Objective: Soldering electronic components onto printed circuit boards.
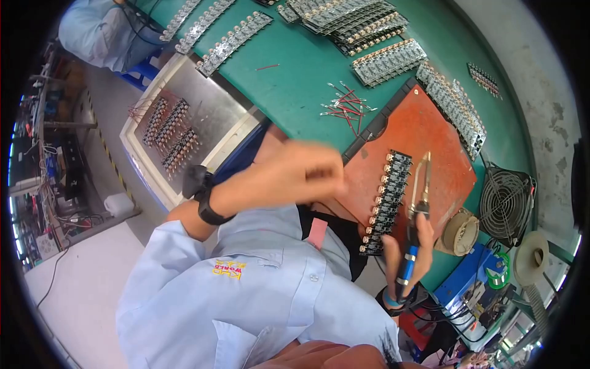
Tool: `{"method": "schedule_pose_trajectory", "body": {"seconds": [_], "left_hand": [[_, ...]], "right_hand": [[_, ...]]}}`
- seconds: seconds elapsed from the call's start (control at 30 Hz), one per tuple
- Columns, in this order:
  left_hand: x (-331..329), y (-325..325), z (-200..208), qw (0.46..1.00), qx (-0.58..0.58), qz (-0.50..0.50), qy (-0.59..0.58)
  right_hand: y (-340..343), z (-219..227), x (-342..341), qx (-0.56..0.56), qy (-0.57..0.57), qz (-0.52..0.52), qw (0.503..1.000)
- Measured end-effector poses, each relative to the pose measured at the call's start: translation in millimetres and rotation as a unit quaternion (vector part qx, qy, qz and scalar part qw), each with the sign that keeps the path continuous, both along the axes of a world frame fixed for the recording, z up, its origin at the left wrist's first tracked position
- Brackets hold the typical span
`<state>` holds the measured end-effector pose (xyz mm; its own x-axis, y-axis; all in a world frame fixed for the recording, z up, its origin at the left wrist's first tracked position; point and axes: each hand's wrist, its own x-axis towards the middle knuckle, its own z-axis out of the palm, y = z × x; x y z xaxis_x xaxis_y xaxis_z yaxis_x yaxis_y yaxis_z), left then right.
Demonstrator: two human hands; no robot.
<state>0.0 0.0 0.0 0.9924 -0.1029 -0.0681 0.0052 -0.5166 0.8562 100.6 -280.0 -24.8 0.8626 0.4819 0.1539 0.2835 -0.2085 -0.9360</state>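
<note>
My right hand (421, 246) is closed around a soldering iron (407, 264) with a black and blue handle. Its metal tip points away from me over a red-brown work mat (442, 123), with a thin bent tube running alongside. Just left of the iron, a long black circuit board (388, 200) lies on the mat, a row of round metal parts down its left edge. My right thumb is close to its near end. My left hand (301, 175) is raised left of the mat, blurred by motion; whether it holds anything cannot be made out.
Short red wires (350, 106) lie scattered beyond the mat. Stacked circuit boards (350, 21) cover the far green table (289, 80). On the left, a pale-rimmed tray (215, 98) holds wired boards (169, 129). A black fan (507, 200) and a blue device (461, 280) stand right. Another person (101, 31) sits far left.
</note>
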Motion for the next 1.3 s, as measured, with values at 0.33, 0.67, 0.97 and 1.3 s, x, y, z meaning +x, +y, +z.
{"method": "schedule_pose_trajectory", "body": {"seconds": [0.33,0.67,0.97,1.3], "left_hand": [[29,25,-58,0.885,0.256,0.315,-0.227],[10,14,-46,0.918,-0.011,0.359,-0.168],[13,-13,-20,0.953,-0.17,0.231,-0.099],[27,-37,-7,0.938,-0.31,0.154,0.026]], "right_hand": [[45,11,14,-0.192,-0.286,0.104,0.933],[34,14,8,-0.209,-0.294,0.105,0.927],[16,13,7,-0.196,-0.306,0.141,0.921],[13,19,-1,0.042,-0.056,0.049,0.996]]}}
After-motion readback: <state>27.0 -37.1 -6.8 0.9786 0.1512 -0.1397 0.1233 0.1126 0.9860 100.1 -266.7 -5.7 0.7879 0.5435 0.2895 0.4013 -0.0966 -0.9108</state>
